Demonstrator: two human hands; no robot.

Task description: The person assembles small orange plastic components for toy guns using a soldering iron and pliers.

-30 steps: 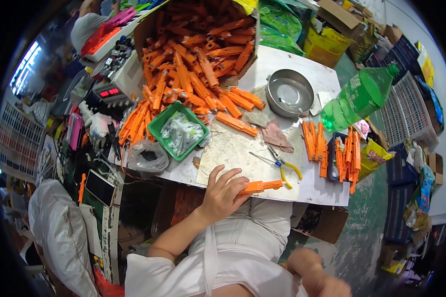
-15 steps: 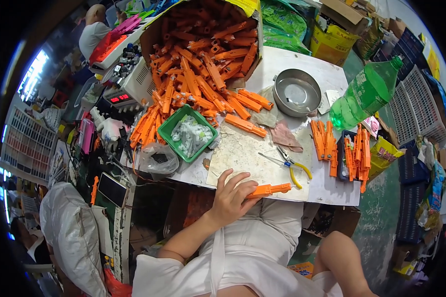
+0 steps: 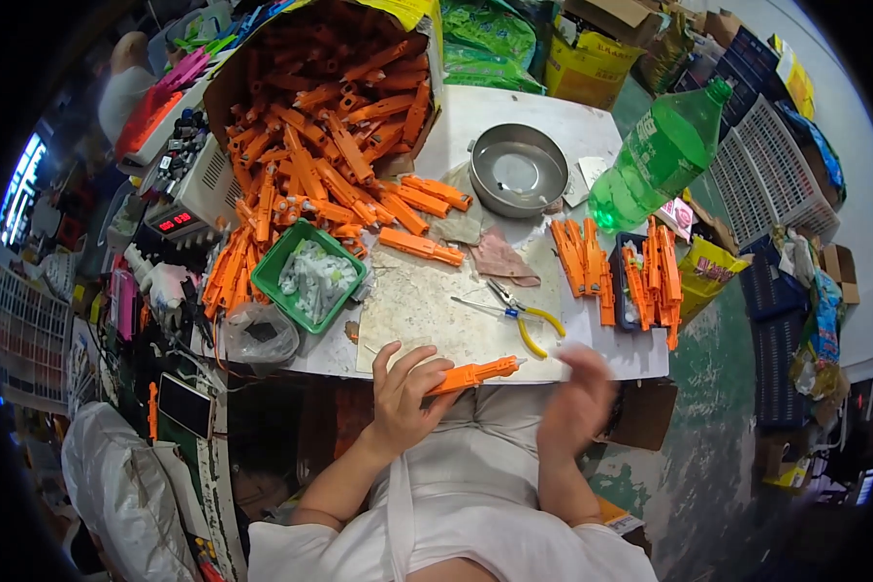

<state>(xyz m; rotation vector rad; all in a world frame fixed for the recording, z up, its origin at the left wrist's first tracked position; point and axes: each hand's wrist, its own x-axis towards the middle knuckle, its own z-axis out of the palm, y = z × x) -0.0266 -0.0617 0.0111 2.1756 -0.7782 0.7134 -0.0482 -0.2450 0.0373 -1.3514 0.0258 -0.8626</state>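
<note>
My left hand (image 3: 404,396) is closed on a long orange plastic part (image 3: 475,373) at the table's front edge. A small pale tip shows at the part's right end. To the right of it, my right hand (image 3: 577,403) is raised and smeared by motion, so its fingers cannot be read. Just beyond the hands lie yellow-handled pliers (image 3: 535,325) and a thin blue-handled tool (image 3: 485,307). Another orange part (image 3: 420,246) lies farther up the worktop. A green basket (image 3: 274,272) on the left holds small whitish plastic pieces (image 3: 316,280).
At the back, a large box (image 3: 435,58) spills orange parts (image 3: 310,145). A round metal pan (image 3: 519,170) and a green bottle (image 3: 662,150) stand to the right. Several finished-looking orange parts (image 3: 577,254) lie beside a dark bin (image 3: 638,291). A phone (image 3: 185,405) rests on the left.
My right hand has come up from the lower right toward the orange part. A pale tip now shows on the part's end. The whole view has shifted, moving the scene leftward.
</note>
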